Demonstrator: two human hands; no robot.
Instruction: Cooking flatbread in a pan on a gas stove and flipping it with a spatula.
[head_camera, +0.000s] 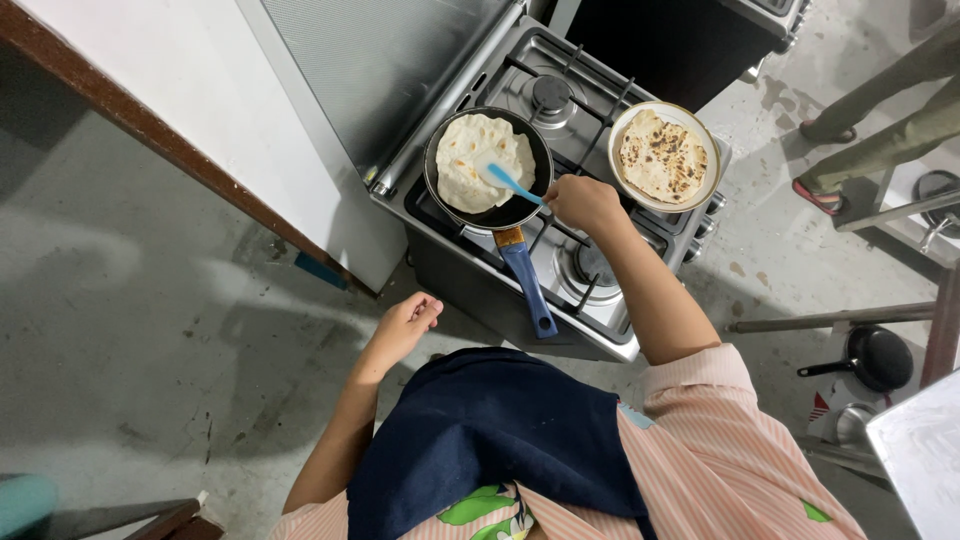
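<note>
The blue spatula (510, 183) is gripped by the closed fingers of the right hand (582, 201), its pale blade laid on the flatbread (472, 160) in the black frying pan (488, 168). The pan is set on the far left burner of the steel stove (600, 300), its blue handle pointed toward the near side. A browned flatbread is held on a white plate (664, 157) just to the right. The left hand (405, 325) is hung loosely curled at the near left, with nothing held.
</note>
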